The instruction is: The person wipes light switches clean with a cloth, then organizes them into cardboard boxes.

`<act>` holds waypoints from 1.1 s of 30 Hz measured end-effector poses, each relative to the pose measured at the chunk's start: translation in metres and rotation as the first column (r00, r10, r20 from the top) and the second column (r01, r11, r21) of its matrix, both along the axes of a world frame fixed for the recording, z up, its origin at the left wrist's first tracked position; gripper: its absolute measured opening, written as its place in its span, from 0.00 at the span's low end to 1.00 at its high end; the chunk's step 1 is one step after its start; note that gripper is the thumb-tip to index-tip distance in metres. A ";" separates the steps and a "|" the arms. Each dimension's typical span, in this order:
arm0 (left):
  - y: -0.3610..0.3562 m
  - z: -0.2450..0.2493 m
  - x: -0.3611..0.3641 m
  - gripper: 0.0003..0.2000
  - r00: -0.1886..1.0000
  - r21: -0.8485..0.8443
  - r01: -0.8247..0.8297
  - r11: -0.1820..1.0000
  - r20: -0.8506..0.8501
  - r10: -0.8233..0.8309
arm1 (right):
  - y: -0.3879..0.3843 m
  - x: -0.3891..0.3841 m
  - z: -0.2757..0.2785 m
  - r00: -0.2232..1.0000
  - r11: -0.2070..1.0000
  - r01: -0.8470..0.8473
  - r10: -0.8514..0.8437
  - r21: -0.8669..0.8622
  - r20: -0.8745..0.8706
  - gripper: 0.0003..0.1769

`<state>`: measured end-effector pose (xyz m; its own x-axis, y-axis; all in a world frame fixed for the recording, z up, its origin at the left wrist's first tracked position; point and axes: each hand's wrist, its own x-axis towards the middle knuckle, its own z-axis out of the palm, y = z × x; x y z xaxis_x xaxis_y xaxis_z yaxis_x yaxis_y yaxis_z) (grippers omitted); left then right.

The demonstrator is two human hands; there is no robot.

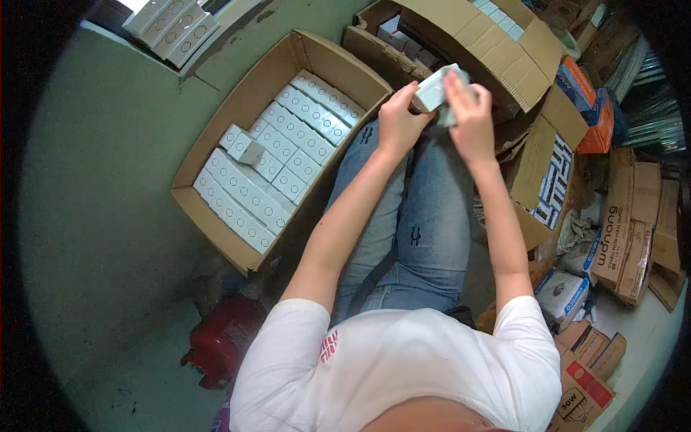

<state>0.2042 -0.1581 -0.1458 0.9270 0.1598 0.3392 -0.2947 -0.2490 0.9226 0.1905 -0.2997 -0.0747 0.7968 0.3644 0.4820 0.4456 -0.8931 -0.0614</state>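
Observation:
In front of my knees, my left hand (400, 121) grips a small white box (430, 92) by its near end, fingers closed around it. My right hand (469, 119) presses a pale grey-green cloth (445, 117) against the box's right side, its fingers bent over the cloth. Part of the box is covered by the cloth and the right fingers. To the left stands an open cardboard carton (216, 162) with rows of similar white boxes (295, 133), each marked with a circle. One of them (245, 149) sits raised above the rows.
More cartons (471, 36) holding white boxes stand ahead, and one carton (536, 173) is by my right arm. A stack of white boxes (173, 32) rests on a ledge at upper left. Flattened cardboard (622, 230) lies right; a red object (224, 338) is at lower left.

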 end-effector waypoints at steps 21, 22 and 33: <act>0.003 0.010 -0.003 0.25 0.999 0.007 -0.026 1.000 -0.023 0.027 | -0.010 0.004 0.000 1.000 1.000 -0.001 0.001 -0.006 -0.001 0.43; 0.001 0.009 -0.003 0.25 0.999 0.024 -0.028 0.999 -0.017 0.028 | -0.011 0.005 0.002 1.000 1.000 0.026 -0.026 0.011 -0.008 0.43; 0.000 0.003 0.001 0.25 0.997 0.048 -0.066 0.997 0.031 0.065 | -0.009 0.008 0.008 0.992 0.998 0.064 -0.062 0.011 -0.107 0.44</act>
